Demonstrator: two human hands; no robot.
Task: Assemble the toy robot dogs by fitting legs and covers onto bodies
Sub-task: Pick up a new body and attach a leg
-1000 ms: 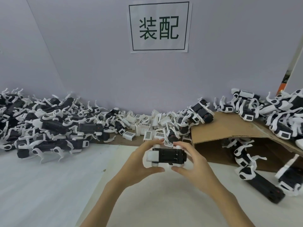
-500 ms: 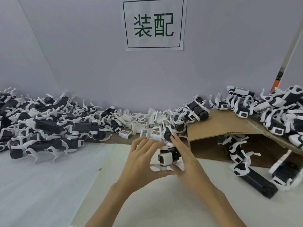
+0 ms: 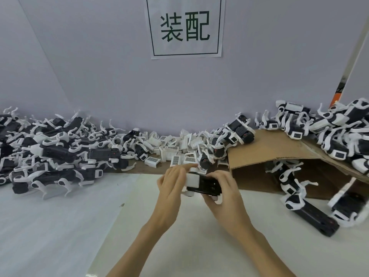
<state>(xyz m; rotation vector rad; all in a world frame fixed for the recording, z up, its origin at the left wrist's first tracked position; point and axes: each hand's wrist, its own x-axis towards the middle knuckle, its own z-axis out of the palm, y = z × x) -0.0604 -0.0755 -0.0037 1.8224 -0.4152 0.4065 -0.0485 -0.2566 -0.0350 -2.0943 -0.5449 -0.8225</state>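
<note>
Both hands hold one toy dog body (image 3: 205, 184), black with a white end piece, lying sideways above the white table. My left hand (image 3: 171, 188) grips the white end, fingers over its top. My right hand (image 3: 223, 192) wraps the black end, with a white leg showing below its fingers. A pile of white covers (image 3: 175, 148) lies just behind, against the wall. Whether a cover sits on the held body is hidden by my fingers.
A heap of black-and-white dogs (image 3: 56, 152) fills the left back of the table. A bent cardboard sheet (image 3: 275, 150) at right carries more dogs (image 3: 331, 128), with others under it (image 3: 293, 188). A paper sign (image 3: 184, 27) hangs on the wall.
The body was turned end-on toward me half a second ago; it now lies sideways again, white end to the left. Both hands kept their grip and stayed close together.
</note>
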